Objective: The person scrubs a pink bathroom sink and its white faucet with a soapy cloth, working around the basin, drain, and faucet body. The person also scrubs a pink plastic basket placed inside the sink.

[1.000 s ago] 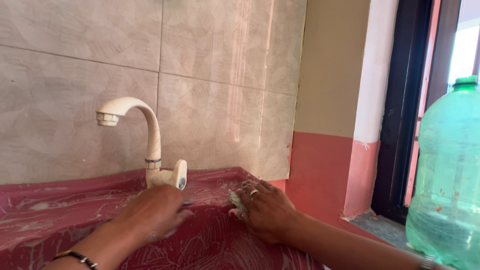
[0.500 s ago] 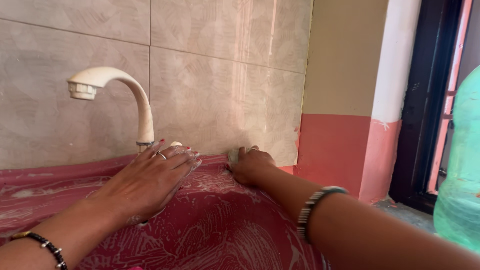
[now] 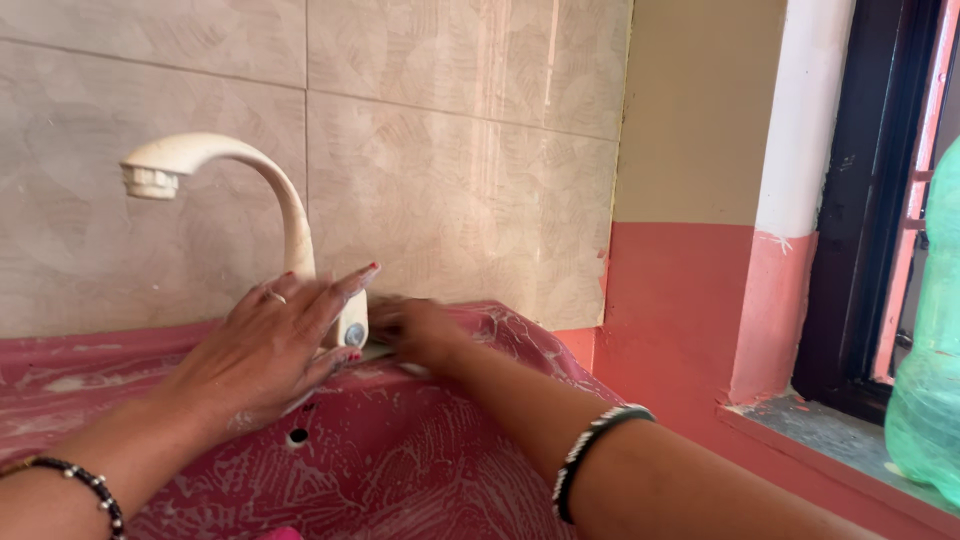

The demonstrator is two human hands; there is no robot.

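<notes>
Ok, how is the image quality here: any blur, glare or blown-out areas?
Head view: the right hand is smeared by motion blur at the sink's back rim; the left hand and the tap stay fairly sharp; daylight from the window throws pale streaks of glare on the tiles; nothing badly overexposed.

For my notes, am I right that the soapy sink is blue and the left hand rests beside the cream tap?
Not quite: the head view shows the soapy sink is pinkish red, not blue. The left hand does rest beside the cream tap.
</notes>
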